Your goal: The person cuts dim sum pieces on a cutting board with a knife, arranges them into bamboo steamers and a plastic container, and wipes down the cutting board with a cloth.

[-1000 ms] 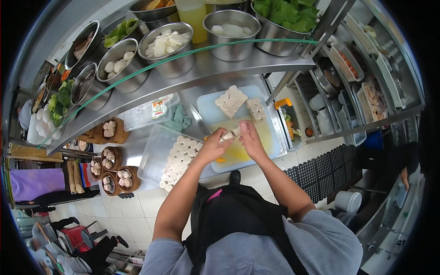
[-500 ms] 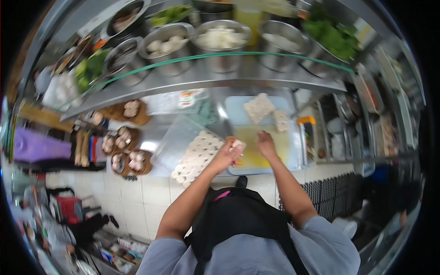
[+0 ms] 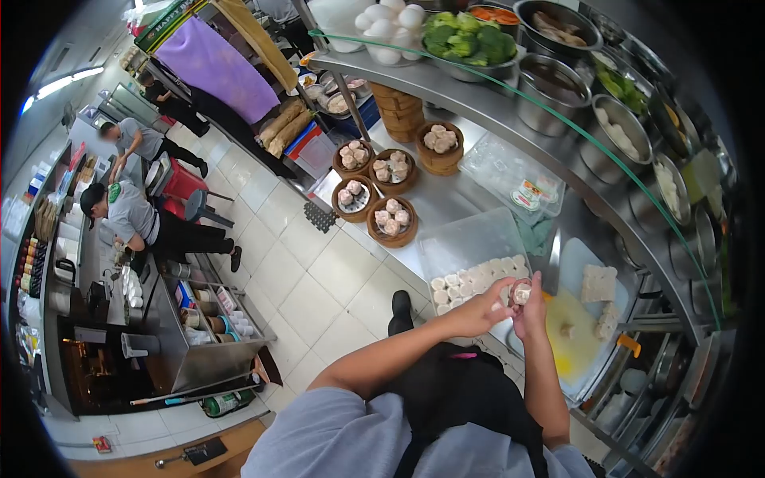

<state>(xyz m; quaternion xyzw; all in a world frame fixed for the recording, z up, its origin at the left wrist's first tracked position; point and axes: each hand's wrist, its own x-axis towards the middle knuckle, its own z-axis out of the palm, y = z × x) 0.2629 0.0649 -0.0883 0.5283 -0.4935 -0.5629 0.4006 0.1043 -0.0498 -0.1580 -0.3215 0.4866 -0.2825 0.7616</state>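
A small pale dumpling (image 3: 522, 295) is pinched in the fingers of my right hand (image 3: 529, 317), above the near edge of the prep counter. Close beside it is my left hand (image 3: 476, 312), thumb and forefinger apart, fingertips at or near the dumpling; exact contact is unclear. Under and beyond my left hand, rows of round pale pieces (image 3: 466, 280) lie on a clear plastic sheet or tray (image 3: 446, 243). To the right, a light-blue cutting board (image 3: 575, 256) carries yellow liquid (image 3: 575, 307), a small pale lump and two pale dimpled slabs (image 3: 598, 284).
Bamboo steamers (image 3: 392, 221) with dumplings stand at the counter's left, near a clear lidded box (image 3: 510, 171) and green cloth (image 3: 535, 233). A glass-edged shelf (image 3: 478, 103) overhead bears metal pots, broccoli (image 3: 470, 38) and eggs. Co-workers (image 3: 131, 213) stand at far left.
My view has swung left, showing the steamers and co-workers more fully. My right hand has come from over the board to meet my left; the dumpling, formerly at my left hand, is now in my right fingers.
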